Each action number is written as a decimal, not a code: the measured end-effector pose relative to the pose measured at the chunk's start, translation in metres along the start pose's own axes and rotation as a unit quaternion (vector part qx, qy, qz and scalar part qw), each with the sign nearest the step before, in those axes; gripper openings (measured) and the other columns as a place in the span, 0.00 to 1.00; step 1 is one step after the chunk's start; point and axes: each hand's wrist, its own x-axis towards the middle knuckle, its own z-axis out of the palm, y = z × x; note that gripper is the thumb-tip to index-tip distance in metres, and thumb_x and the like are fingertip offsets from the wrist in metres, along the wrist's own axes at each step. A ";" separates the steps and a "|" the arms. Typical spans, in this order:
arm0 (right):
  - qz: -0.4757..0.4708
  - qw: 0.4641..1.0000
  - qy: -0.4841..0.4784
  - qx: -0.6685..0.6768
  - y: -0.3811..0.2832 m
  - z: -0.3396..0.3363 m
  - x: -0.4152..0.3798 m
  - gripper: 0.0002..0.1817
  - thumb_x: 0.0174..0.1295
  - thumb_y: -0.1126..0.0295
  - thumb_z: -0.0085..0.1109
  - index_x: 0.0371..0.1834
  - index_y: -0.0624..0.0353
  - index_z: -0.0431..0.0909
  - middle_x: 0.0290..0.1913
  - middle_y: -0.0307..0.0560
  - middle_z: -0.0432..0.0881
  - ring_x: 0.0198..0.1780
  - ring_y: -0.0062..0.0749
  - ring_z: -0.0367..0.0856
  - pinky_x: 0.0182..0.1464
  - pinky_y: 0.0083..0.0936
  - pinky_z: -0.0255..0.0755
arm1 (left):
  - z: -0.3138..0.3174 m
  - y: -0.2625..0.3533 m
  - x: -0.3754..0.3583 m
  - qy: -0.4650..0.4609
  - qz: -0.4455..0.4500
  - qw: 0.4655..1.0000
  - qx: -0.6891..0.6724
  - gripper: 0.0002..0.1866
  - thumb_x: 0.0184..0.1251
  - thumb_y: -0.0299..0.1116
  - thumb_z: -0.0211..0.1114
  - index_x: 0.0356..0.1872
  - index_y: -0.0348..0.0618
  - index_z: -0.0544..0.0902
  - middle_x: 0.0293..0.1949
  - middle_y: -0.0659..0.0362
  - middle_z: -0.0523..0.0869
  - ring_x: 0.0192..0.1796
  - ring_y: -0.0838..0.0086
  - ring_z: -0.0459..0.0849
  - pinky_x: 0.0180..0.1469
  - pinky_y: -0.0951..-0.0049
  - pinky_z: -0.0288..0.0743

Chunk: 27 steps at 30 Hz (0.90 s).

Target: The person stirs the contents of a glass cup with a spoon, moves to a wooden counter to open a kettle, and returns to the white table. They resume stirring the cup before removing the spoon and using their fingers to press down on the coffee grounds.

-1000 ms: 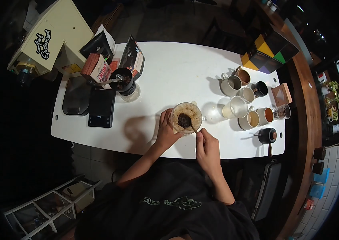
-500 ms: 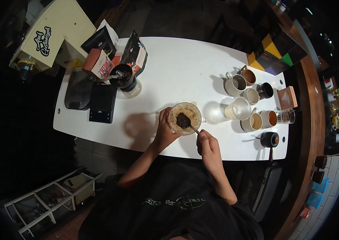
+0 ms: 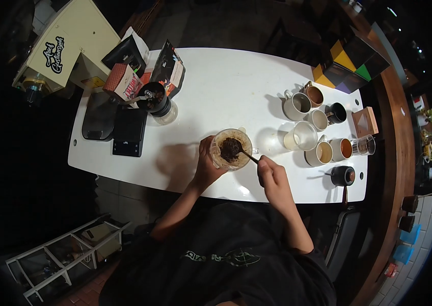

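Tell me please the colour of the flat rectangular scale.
The flat rectangular scale is black; the head view shows it best.

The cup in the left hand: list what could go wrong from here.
The spoon in the right hand could flick dark grounds over the rim. The cup, gripped at one side by the left hand, might tip if the spoon pushes hard.

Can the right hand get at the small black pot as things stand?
Probably yes: only bare white table shows between the right hand and the small black pot. But that hand holds the spoon in the glass cup, so it would likely need to let go first.
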 end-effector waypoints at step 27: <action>-0.195 0.936 0.037 -0.290 -0.024 0.009 -0.005 0.09 0.66 0.70 0.60 0.28 0.61 0.77 0.24 0.48 0.80 0.22 0.46 0.79 0.25 0.37 0.70 | 0.000 -0.012 -0.004 0.012 -0.035 0.994 -0.100 0.43 0.39 0.29 0.82 0.62 0.37 0.70 0.58 0.47 0.73 0.65 0.50 0.69 0.68 0.54 0.65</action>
